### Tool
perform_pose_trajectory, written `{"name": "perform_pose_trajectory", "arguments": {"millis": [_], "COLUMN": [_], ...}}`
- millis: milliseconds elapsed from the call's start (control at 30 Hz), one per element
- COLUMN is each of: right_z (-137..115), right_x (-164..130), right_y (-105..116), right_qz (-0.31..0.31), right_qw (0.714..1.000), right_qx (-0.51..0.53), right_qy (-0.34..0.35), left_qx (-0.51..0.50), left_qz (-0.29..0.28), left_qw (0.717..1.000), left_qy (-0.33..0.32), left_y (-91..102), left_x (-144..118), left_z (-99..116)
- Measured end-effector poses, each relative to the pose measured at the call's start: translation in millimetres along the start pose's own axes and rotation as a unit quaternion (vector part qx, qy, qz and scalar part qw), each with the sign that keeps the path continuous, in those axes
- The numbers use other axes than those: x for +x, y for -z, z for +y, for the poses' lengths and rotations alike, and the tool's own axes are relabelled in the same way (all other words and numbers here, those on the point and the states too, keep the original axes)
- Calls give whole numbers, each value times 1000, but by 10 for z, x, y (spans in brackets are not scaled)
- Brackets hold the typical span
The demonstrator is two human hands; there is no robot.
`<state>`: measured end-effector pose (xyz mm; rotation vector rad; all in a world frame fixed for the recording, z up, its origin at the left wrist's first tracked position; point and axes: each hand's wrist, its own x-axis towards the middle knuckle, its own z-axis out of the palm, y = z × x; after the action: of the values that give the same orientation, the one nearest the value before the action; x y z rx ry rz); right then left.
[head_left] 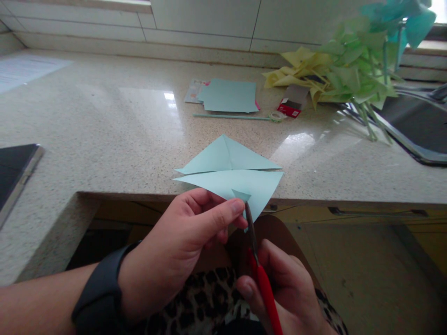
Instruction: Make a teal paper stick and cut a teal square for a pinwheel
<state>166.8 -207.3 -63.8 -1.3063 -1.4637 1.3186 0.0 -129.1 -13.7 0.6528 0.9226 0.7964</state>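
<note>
A light blue-green paper square [223, 156] lies turned like a diamond over the counter's front edge, slit inward from its left and right corners, with a crease in its far half. My left hand [206, 223] pinches its near part between thumb and fingers. A small darker triangle of paper shows just beyond the thumb. My right hand [286, 284] is closed around the red handles of a pair of scissors [260, 274]. Their blades reach the paper's near corner, right beside my left thumb. My left fingertips are partly hidden under the paper.
Blue-green paper sheets [230, 95], a thin stick [230, 116], a tape roll [277, 116] and a small red box [293, 102] lie farther back. Yellow, green and blue paper pinwheels [352, 65] lean near the sink [419, 121]. A dark flat device [17, 172] rests at left.
</note>
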Motion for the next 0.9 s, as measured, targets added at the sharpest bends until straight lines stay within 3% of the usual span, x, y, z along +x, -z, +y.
{"name": "perform_pose_trajectory", "arguments": {"millis": [667, 900], "right_z": [14, 19], "right_x": [43, -5], "right_y": [9, 292], "right_qz": [36, -27], "right_qw": [999, 998], "right_qx": [-15, -49], "right_qy": [37, -22], "left_qx": [-6, 3], "left_qz": [3, -9], "left_qw": [1000, 1000], "left_qy": [-3, -9], "left_y": [8, 31], "left_x": [5, 57], "left_z": [9, 83]}}
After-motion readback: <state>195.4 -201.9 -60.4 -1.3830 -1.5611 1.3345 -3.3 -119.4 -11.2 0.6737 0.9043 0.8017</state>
